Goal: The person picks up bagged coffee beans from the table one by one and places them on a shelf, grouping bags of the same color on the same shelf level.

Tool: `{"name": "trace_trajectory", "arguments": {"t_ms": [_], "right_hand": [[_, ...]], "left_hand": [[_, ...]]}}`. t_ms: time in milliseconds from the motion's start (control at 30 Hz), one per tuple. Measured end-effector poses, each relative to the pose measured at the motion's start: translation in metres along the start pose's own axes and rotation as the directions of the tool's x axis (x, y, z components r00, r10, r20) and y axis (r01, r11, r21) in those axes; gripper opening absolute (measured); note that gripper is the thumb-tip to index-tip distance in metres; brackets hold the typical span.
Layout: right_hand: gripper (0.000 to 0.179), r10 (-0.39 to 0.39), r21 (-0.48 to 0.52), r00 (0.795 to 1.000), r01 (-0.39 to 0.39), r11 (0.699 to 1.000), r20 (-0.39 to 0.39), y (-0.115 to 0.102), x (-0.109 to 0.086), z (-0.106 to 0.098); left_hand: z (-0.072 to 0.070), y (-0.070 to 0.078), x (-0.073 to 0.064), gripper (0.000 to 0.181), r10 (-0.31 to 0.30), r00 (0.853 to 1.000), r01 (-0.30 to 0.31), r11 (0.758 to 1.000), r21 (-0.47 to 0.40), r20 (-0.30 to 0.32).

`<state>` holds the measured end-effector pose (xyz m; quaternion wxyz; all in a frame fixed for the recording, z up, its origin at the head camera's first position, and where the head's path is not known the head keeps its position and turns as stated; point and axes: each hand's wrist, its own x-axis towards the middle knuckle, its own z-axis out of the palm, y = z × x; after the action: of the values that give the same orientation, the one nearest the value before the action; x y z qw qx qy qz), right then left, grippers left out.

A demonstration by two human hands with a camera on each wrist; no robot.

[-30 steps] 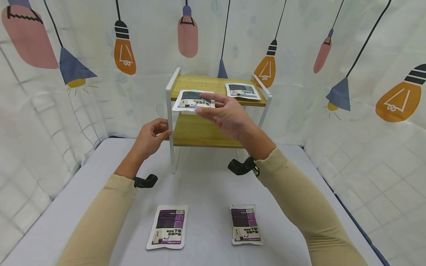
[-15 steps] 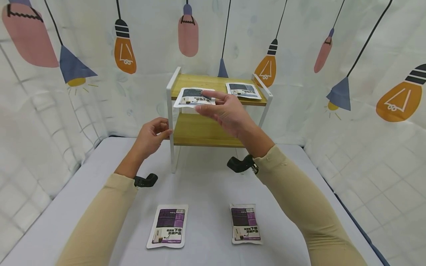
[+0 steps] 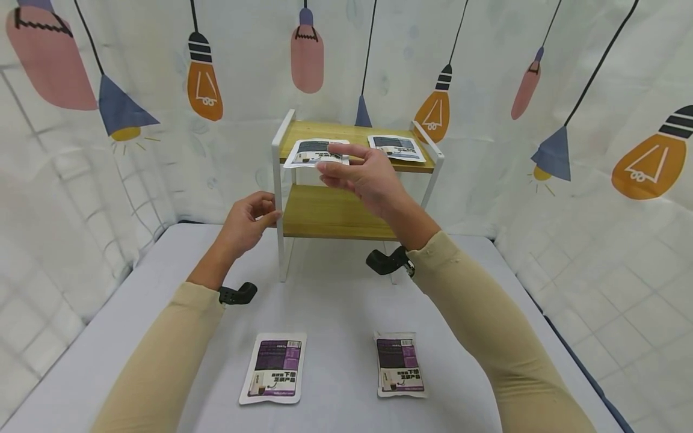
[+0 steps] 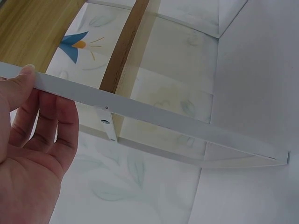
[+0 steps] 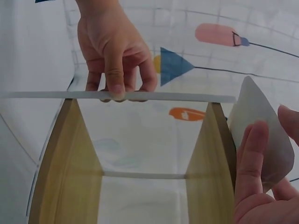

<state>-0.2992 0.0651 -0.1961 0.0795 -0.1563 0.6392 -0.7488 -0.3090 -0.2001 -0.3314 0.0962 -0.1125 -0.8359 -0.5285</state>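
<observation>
A two-tier shelf rack (image 3: 330, 213) with wooden boards and white metal side frames stands before me. My left hand (image 3: 246, 224) pinches its left front post (image 3: 281, 252) between thumb and fingers, as the left wrist view also shows. In my right hand (image 3: 373, 180) is a flat white packet (image 3: 310, 153) with a dark blue printed label, gripped by its right edge at the left part of the top board. The right wrist view shows its plain white back close to that board's front edge; whether it touches the board I cannot tell. A similar packet (image 3: 397, 148) lies on the top board's right side.
Two white packets with purple labels lie on the white table (image 3: 335, 313) in front of the rack: a left one (image 3: 273, 368) and a right one (image 3: 400, 365). Pale curtains printed with lamps surround the table on the far side and both flanks.
My right hand has raised the packet slightly and moved it farther back over the top board. The left hand keeps its place on the post.
</observation>
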Motion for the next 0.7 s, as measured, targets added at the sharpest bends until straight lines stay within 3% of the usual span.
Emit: {"name": "trace_trajectory", "arguments": {"t_ms": [700], "right_hand": [[0.048,-0.082,-0.110,0.993,0.072,0.991,-0.088,0.0100,0.0024,0.0032]], "left_hand": [[0.0012,0.0001,-0.0014,0.032,0.031,1.000,-0.031,1.000,0.006,-0.001]]}}
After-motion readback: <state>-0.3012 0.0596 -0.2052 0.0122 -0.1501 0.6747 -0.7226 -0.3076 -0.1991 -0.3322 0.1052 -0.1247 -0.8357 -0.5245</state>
